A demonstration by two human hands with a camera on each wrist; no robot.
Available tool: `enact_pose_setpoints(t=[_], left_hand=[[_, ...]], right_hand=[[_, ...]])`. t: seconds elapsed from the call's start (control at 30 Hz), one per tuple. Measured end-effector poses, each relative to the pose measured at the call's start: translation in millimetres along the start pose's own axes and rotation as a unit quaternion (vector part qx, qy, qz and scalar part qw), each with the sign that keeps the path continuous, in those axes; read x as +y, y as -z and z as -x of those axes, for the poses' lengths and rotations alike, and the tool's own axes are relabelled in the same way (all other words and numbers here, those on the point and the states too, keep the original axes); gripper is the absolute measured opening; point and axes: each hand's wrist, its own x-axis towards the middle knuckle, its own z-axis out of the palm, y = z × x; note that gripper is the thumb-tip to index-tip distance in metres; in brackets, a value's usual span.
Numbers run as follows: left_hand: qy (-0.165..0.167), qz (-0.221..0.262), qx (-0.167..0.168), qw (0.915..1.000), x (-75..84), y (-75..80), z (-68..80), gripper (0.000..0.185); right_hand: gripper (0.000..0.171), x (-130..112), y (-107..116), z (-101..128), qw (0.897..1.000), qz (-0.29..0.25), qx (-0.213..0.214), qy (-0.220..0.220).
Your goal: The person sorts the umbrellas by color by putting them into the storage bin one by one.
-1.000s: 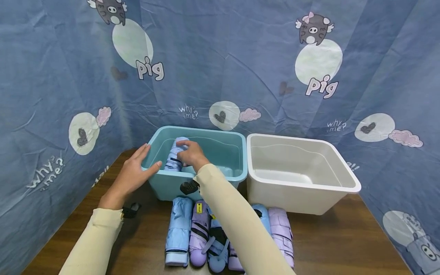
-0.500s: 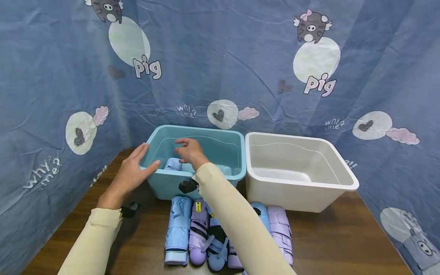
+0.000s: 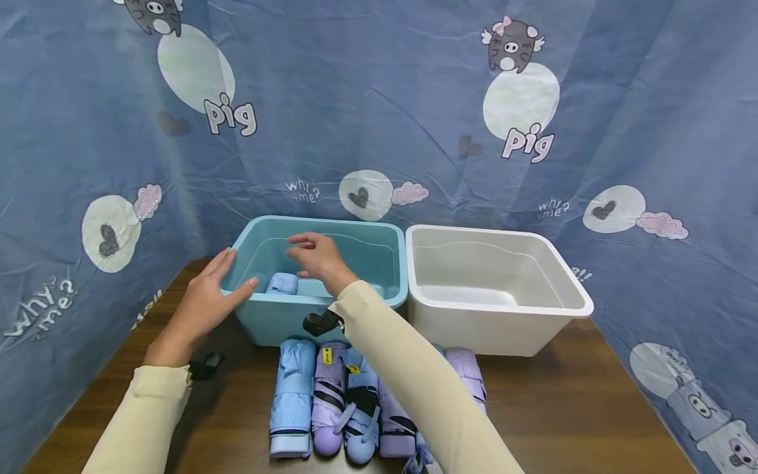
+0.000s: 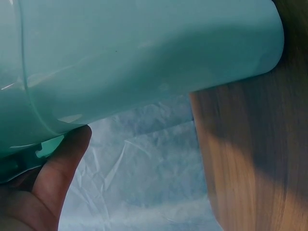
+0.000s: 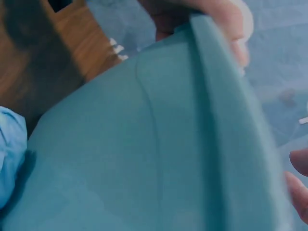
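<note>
One folded blue umbrella [image 3: 281, 284] lies in the teal bin [image 3: 379, 232] just below the empty, relaxed right hand [image 3: 316, 257], its long axis hidden, while the flat left hand [image 3: 207, 299] steadies the rim

At the centre of the frame a teal bin [image 3: 331, 309] stands on the brown desk [image 3: 562, 408], a light blue folded umbrella [image 3: 282, 284] lying inside it. The left hand [image 3: 204, 303] rests on the bin's left rim; the right hand [image 3: 316, 258] hovers empty above the umbrella. A white bin [image 3: 503, 329] stands just right. A row of folded umbrellas [image 3: 337, 401] lies below.
</note>
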Motion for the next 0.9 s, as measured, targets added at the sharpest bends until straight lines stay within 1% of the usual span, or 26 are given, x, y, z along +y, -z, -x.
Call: enact_pose_setpoints(t=[0.13, 0.27, 0.43, 0.67, 0.9], left_hand=[[0.0, -0.007, 0.001, 1.0, -1.3, 2.4, -0.9, 0.088], [0.001, -0.005, 0.0, 1.0, -1.6, 1.4, -2.0, 0.088], [-0.004, -0.001, 0.003, 1.0, -2.4, 1.1, -0.6, 0.087], [-0.009, 0.0, 0.011, 0.9999, -2.8, 0.4, 0.2, 0.085], [-0.002, 0.006, 0.011, 0.9999, -0.4, -0.7, 0.1, 0.085]], right_hand=[[0.024, -5, 17, 11, 0.999, -0.025, -0.035, 0.007], [0.026, -7, 37, 23, 0.998, -0.021, -0.06, 0.018], [0.029, -6, 59, 42, 0.995, -0.018, -0.081, 0.047], [0.032, 0, 88, 66, 0.993, -0.019, -0.093, 0.076], [0.034, 12, 117, 83, 0.992, -0.033, -0.08, 0.096]])
